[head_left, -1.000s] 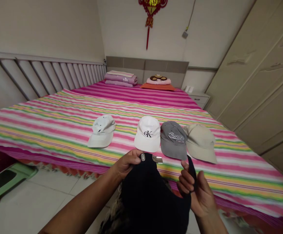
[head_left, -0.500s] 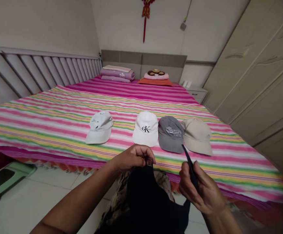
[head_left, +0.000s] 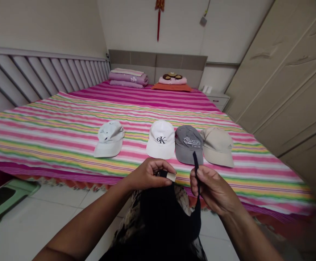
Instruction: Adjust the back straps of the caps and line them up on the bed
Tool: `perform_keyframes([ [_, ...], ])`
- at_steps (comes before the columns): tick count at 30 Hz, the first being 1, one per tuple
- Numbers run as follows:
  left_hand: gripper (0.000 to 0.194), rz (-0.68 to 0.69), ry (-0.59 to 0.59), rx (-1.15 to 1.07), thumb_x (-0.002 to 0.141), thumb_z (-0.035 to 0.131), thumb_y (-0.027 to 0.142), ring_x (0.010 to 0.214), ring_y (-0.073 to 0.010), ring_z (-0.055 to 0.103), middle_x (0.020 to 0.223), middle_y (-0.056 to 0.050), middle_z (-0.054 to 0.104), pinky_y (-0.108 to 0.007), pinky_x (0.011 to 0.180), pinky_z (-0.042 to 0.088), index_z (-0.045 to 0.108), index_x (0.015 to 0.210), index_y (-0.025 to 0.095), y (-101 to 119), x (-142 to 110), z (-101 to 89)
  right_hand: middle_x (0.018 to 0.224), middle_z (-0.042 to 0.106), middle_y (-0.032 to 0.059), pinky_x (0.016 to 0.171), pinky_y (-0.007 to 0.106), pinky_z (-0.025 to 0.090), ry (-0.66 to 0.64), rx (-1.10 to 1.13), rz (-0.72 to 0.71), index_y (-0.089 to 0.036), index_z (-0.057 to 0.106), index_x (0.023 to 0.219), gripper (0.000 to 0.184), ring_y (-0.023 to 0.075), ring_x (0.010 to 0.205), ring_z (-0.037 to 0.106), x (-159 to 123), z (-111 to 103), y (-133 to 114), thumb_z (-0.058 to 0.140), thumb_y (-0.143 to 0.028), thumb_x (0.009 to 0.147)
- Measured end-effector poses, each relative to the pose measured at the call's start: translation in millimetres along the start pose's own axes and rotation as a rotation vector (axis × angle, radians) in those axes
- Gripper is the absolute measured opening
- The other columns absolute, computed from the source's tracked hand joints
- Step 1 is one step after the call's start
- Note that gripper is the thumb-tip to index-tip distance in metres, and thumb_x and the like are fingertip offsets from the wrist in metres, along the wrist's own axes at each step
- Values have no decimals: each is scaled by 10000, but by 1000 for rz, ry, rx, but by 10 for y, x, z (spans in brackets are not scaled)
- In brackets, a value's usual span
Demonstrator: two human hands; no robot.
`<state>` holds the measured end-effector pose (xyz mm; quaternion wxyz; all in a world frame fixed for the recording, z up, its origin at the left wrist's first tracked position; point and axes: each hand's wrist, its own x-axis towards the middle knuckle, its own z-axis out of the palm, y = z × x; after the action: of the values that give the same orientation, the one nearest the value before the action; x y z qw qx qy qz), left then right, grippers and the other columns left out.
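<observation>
A black cap point(head_left: 159, 210) hangs in front of me with its back strap undone. My left hand point(head_left: 151, 174) pinches the end that carries a metal buckle point(head_left: 171, 177). Between the thumb and fingers of my right hand point(head_left: 213, 186) is the loose black strap point(head_left: 195, 161), its tip pointing up. A small gap separates the strap from the buckle. Beyond my hands, on the bed, lie a pale cap point(head_left: 110, 139), a white cap point(head_left: 161, 139) with black letters, a grey cap point(head_left: 188, 145) with white script and a beige cap point(head_left: 218, 145). The grey and beige ones touch.
A striped sheet point(head_left: 65, 127) covers the bed, with folded purple bedding point(head_left: 128, 78) and an orange pillow point(head_left: 171, 87) by the headboard. At lower left stands a green stool point(head_left: 13, 199). Wardrobe doors point(head_left: 285, 83) rise on the right, beside a white nightstand point(head_left: 219, 100).
My right hand has moved left and slightly up with the strap, closer to the buckle. The buckle has turned in my left hand, and the view has tilted slightly down.
</observation>
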<state>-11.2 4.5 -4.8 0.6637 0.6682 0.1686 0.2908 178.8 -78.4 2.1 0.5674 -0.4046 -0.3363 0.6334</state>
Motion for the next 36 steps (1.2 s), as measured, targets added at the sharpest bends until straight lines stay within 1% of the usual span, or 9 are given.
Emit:
perform_keyframes([
  [4,224,11,11,122,647,677,179,714,-143,581,778,-43,660,-224,655,420,665,866,134,4,-23,25,465,526,-48,315,125,272,-50,-24,13,-136,584,696,204,20,305,379,34,50,51,699,-303,685],
  [10,213,55,60,221,661,668,217,710,-151,583,766,-63,653,-237,673,432,671,848,114,13,-68,13,465,510,-60,308,129,243,-90,-22,44,-154,511,672,213,12,297,312,62,144,138,651,-302,734],
  [15,305,138,-95,160,670,645,223,788,-182,574,864,-86,622,-266,719,428,656,963,139,-34,-137,-41,458,503,-64,311,135,248,-73,-41,38,-157,495,649,241,13,296,308,70,221,165,629,-332,746],
  [17,291,149,-102,115,686,625,216,799,-184,572,872,-90,614,-266,724,425,659,965,144,-58,-164,-50,452,497,-69,309,137,228,-67,-38,31,-164,488,664,230,15,293,301,73,229,170,623,-329,751],
  [21,272,161,-30,105,693,632,186,775,-163,573,846,-79,615,-253,715,425,666,961,148,-87,-187,-46,430,481,-75,318,136,174,-92,-43,40,-166,483,686,213,8,286,263,71,229,194,608,-320,765],
  [26,264,237,35,233,668,671,181,778,-169,597,835,-88,650,-268,721,446,663,925,118,-122,-176,-28,398,450,-86,319,129,138,-127,-40,69,-158,486,693,228,-4,280,230,61,252,276,595,-339,778],
  [29,274,230,93,249,670,675,198,766,-156,607,838,-86,662,-253,701,461,628,923,107,-146,-186,1,418,463,-84,308,121,122,-125,-130,58,-153,504,725,238,-10,283,242,66,258,317,633,-352,746],
  [32,260,228,137,277,674,673,217,713,-135,607,802,-77,663,-226,653,466,598,897,105,-155,-204,25,438,463,-85,303,119,149,-97,-267,31,-149,520,738,262,-6,298,274,76,251,326,675,-358,705],
  [36,217,309,131,391,681,669,212,699,-129,607,780,-76,662,-216,647,464,602,859,108,-143,-207,17,438,471,-74,304,132,166,-76,-350,45,-145,522,698,264,4,304,298,86,238,315,672,-362,705],
])
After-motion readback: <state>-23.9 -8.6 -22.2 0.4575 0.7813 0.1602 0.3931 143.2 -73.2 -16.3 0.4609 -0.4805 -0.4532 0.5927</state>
